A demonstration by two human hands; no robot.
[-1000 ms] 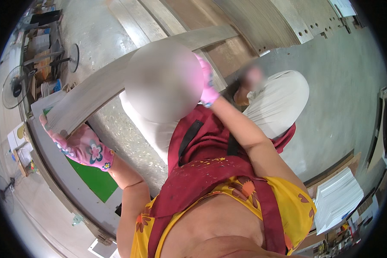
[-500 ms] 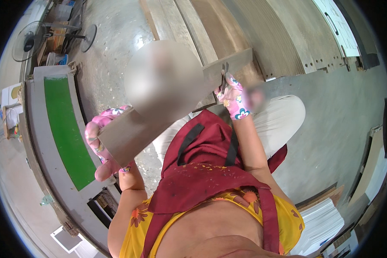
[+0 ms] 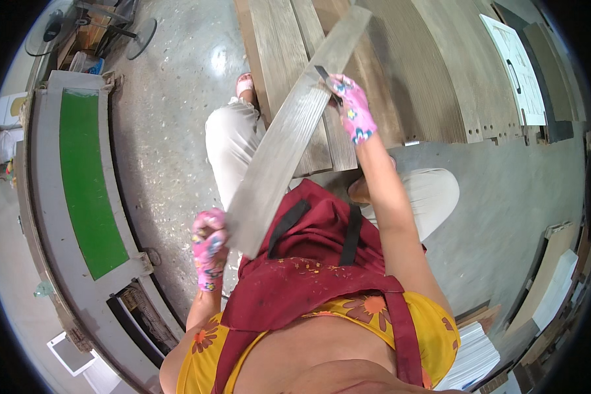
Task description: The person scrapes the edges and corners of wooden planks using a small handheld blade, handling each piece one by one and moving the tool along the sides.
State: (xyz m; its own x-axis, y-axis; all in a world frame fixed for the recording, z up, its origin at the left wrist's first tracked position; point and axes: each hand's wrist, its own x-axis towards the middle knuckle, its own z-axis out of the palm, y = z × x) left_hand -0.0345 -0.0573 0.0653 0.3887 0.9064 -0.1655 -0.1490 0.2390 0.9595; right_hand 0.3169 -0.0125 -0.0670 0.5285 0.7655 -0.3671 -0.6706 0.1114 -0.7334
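A long grey-brown wood-grain board (image 3: 282,148) slants up and to the right across my lap, its far end over the stacked boards. My left hand (image 3: 209,246), in a pink flowered glove, is closed at the board's near end, its fingers curled at the edge. My right hand (image 3: 353,110), gloved alike, is closed at the right edge, farther up the board. A dark narrow tool (image 3: 322,73) sticks out from its fingers over the board's face; its exact kind is unclear.
Wide wood-grain boards (image 3: 407,72) lie in front of me, with a white panel with a dark handle (image 3: 513,69) at their right. A grey bench with a green strip (image 3: 92,184) stands left. A fan (image 3: 141,38) is behind it. White sheets (image 3: 469,358) are stacked lower right.
The board has swung steeper and its grained face now shows. My right hand has moved up and away with the tool; my left hand has shifted right, its fingers more curled.
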